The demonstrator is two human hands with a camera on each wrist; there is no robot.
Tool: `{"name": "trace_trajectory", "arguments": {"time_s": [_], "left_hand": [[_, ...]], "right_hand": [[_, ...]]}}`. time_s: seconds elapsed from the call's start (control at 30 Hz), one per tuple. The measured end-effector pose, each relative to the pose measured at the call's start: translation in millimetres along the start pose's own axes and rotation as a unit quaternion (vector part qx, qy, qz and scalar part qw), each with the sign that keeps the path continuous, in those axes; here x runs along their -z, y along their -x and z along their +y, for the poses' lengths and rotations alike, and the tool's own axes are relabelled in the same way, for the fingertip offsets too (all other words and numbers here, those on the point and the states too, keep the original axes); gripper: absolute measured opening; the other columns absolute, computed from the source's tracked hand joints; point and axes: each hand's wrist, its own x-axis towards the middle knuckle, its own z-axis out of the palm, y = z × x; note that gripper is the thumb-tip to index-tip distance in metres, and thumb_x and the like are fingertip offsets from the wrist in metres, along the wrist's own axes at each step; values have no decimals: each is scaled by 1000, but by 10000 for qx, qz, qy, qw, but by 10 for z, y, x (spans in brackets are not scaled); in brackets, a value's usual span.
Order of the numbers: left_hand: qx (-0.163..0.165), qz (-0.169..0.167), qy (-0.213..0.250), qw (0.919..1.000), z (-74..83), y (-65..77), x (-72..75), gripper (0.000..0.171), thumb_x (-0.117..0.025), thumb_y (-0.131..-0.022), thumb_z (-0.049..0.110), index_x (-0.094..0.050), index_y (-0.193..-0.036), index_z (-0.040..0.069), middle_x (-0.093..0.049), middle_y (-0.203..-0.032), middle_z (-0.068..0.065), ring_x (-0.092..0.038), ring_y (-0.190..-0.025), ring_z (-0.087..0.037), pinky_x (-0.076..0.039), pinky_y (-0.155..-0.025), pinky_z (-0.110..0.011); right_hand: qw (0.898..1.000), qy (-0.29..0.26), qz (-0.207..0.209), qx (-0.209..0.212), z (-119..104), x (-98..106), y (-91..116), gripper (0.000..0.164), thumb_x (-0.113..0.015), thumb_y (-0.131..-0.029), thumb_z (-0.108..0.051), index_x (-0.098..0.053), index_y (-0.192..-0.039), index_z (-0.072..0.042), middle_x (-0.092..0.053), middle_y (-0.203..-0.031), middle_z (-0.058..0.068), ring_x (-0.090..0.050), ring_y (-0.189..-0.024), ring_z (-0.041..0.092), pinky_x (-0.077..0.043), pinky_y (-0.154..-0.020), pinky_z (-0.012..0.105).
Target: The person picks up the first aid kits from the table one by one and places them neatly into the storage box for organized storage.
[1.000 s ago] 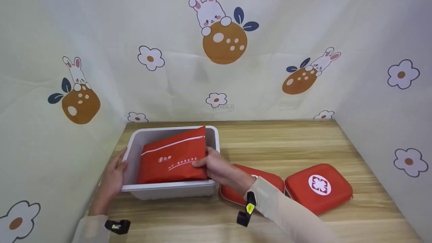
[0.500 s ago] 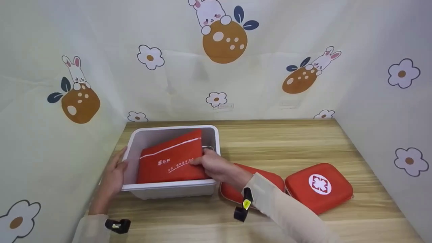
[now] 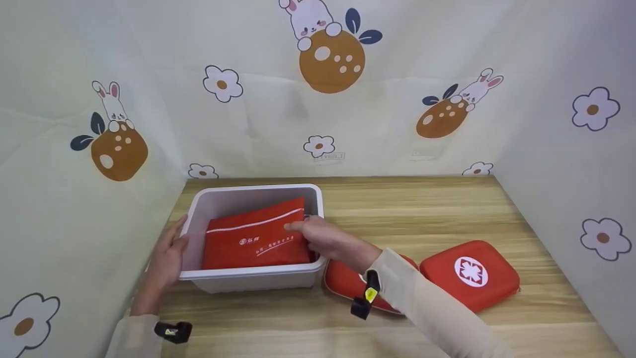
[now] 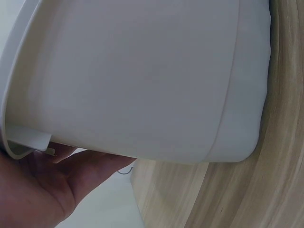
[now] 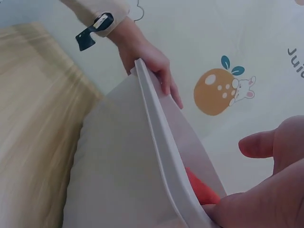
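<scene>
A flat red pouch [image 3: 231, 253] with a white stripe and white lettering leans inside a pale grey plastic bin [image 3: 248, 284]. My left hand [image 3: 166, 258] holds the bin's left side, its fingers at the rim and outer wall. My right hand [image 3: 330, 241] reaches over the right rim, beside the pouch's right edge. In the right wrist view, the thumb [image 5: 256, 144] stands out apart from the other fingers, and a bit of red shows inside the bin. The lower fingertips of the right hand are hidden inside the bin.
Two red zippered cases stand right of the bin. The nearer case [image 3: 343, 286] is partly covered by my right forearm; the other case [image 3: 442, 271] bears a white round emblem. A patterned cloth [image 3: 273, 119] encloses the wooden table [image 3: 407, 204] at the back and sides.
The red pouch has sunk lower in the bin. My right hand first dipped slightly, then its thumb rose along the pouch's right edge. The left hand and bin have stayed in place.
</scene>
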Motion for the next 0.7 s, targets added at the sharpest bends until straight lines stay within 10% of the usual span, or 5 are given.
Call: {"name": "trace_trajectory", "arguments": {"time_s": [0.4, 0.53, 0.7], "left_hand": [[-83, 85, -38, 9999, 8, -9, -3, 55, -20, -110, 32, -6, -163, 27, -8, -170, -16, -16, -154, -44, -16, -122, -66], [38, 42, -12, 10000, 8, -8, -17, 55, -19, -110, 34, -5, -162, 30, -6, -170, -15, -17, -154, -44, -16, -122, -67], [47, 85, -25, 9999, 1, 1, -10, 55, -19, -110, 37, -5, -162, 30, -7, -170, -15, -18, -153, -45, -18, -121, -68]], "right_hand": [[9998, -45, 218, 20, -51, 34, 54, 34, -49, -101, -14, -55, -127, 8, -54, -131, 15, -48, -131, 27, -34, -121, 48], [9991, 275, 284, 170, -71, 74, 92, 15, -51, -100, -11, -58, -88, -4, -49, -84, 3, -49, -82, 15, -48, -87, 27], [9934, 447, 835, 644, -59, 142, 134, 17, -54, -97, -10, -67, -104, -3, -68, -91, 9, -60, -78, 12, -56, -70, 22]]}}
